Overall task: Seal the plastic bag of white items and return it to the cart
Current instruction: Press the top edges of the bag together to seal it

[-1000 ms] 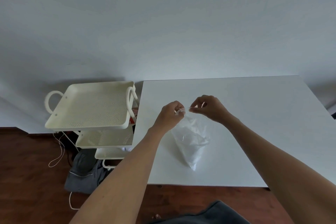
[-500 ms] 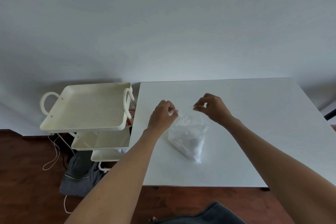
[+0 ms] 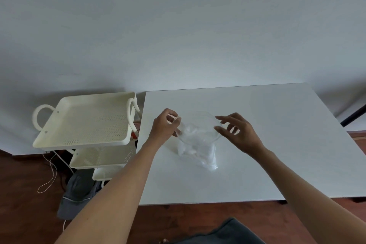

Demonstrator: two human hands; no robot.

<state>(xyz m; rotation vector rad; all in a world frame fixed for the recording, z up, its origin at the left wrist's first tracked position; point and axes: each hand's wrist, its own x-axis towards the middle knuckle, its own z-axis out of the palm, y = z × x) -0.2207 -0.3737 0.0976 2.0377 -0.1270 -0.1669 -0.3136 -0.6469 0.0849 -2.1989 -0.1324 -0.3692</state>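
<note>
A clear plastic bag (image 3: 199, 151) holding white items stands on the white table (image 3: 281, 144), its mouth spread into a wide oval. My left hand (image 3: 164, 127) pinches the left side of the bag's rim between thumb and fingers. My right hand (image 3: 238, 133) is at the right side of the rim with its fingers spread apart; the fingertips are at or just touching the plastic. The cream three-tier cart (image 3: 79, 143) stands directly left of the table, and its perforated top tray holds nothing.
A white wall runs behind the table and cart. Under the cart lie a grey bag (image 3: 79, 194) and a thin white cord (image 3: 49, 180) on the wooden floor. A dark cloth (image 3: 227, 232) shows at the bottom edge. A black pole (image 3: 354, 115) leans at the far right.
The bag's mouth has gone from pinched narrow to a wide oval. My right hand has loosened from a pinch to spread fingers. The view has shifted slightly to the right.
</note>
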